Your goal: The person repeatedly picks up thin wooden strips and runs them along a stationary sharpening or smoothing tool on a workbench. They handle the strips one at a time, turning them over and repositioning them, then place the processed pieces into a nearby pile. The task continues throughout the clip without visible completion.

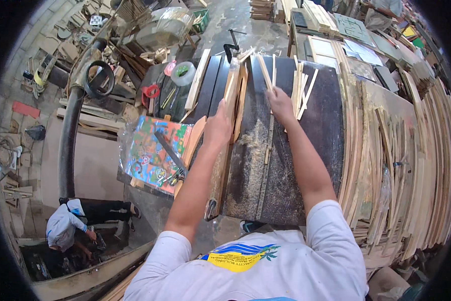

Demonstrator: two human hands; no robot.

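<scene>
My left hand (219,125) is closed around the near end of a pale wooden strip (230,90), beside a long upright wooden board (240,100) that runs along the dark worktable (315,150). My right hand (281,104) grips the near end of a thin wooden stick (263,71), which points away from me over the table. Sawdust (255,150) lies thick between my forearms. Several thin cut sticks (300,88) rest on the table just right of my right hand. The undersides of both hands are hidden.
A black clamp (231,48) stands at the table's far edge. On the left are a colourful plastic-wrapped sheet (152,150), a red tape roll (150,91) and a thick pipe (71,135). Long wood strips (386,175) are stacked at right. Another person (67,226) bends down at lower left.
</scene>
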